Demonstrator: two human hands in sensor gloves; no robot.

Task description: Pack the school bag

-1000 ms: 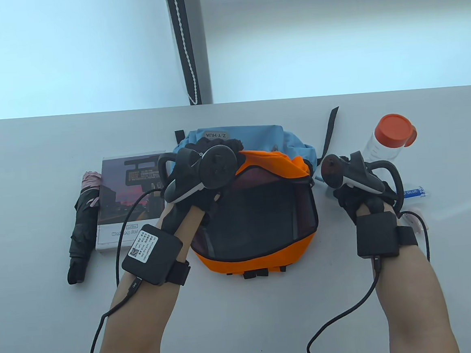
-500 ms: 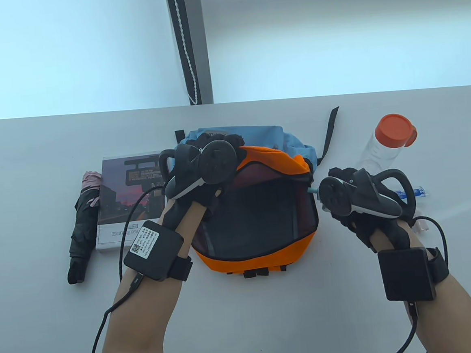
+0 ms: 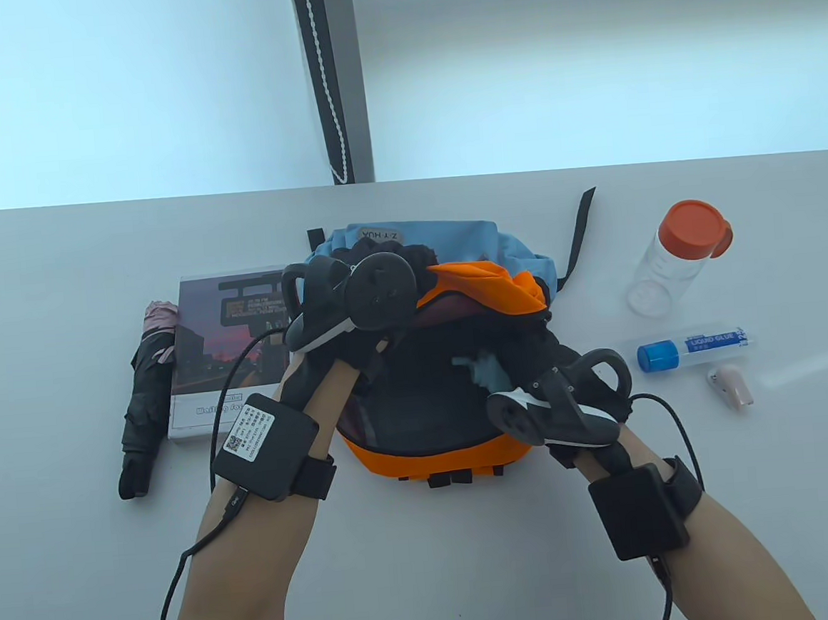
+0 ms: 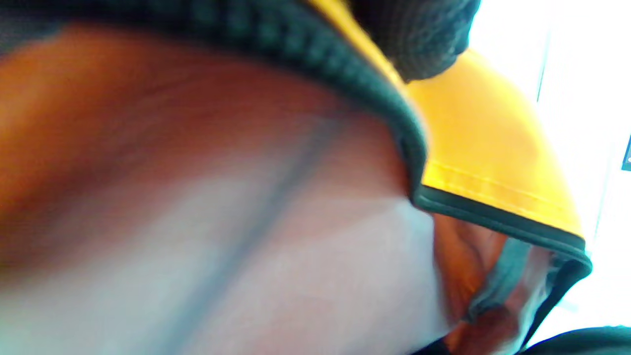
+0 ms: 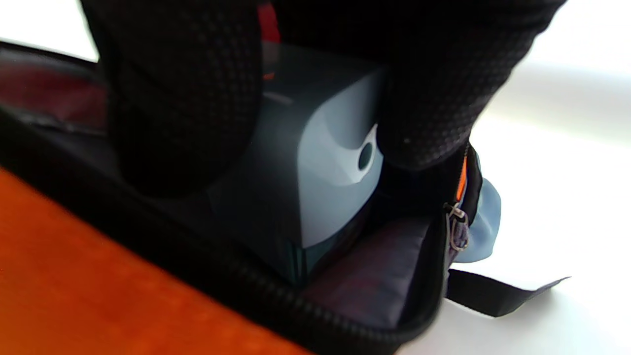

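An orange and blue backpack (image 3: 439,452) lies open in the middle of the table. My left hand (image 3: 415,256) grips the orange flap (image 3: 483,283) at the far rim and holds it up. The flap also shows in the left wrist view (image 4: 485,158), under a gloved fingertip (image 4: 419,39). My right hand (image 3: 526,367) reaches into the opening from the right and grips a small grey-blue box (image 3: 487,370). In the right wrist view my fingers (image 5: 182,98) clamp that box (image 5: 315,167) just inside the zipper rim (image 5: 246,291).
A book (image 3: 224,353) and a folded black umbrella (image 3: 145,395) lie left of the bag. A clear bottle with an orange cap (image 3: 675,261), a liquid glue tube (image 3: 696,348) and a small pink item (image 3: 729,384) lie to the right.
My right hand has moved left from the table beside the bag into the opening, carrying the grey-blue box. The glue tube and pink item are uncovered. My left hand keeps hold of the flap.
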